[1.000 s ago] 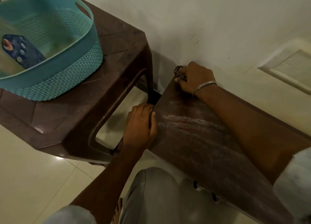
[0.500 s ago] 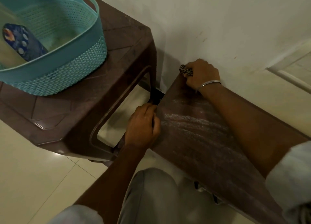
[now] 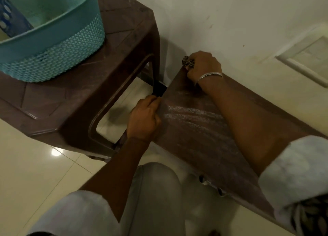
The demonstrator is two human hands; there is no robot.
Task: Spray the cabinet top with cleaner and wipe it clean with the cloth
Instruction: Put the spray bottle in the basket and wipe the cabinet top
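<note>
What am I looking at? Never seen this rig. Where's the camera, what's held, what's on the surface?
No machine here: a person works with two bare hands, and the one picture comes from a head-worn camera looking down. The right hand, a bangle on its wrist, holds a bunched patterned cloth at the far corner of the brown cabinet top, by the wall. The left hand has its grip round the top's left edge. Whitish streaks lie across the top. Beside it stands a brown stool carrying a teal basket. No spray bottle is in view.
</note>
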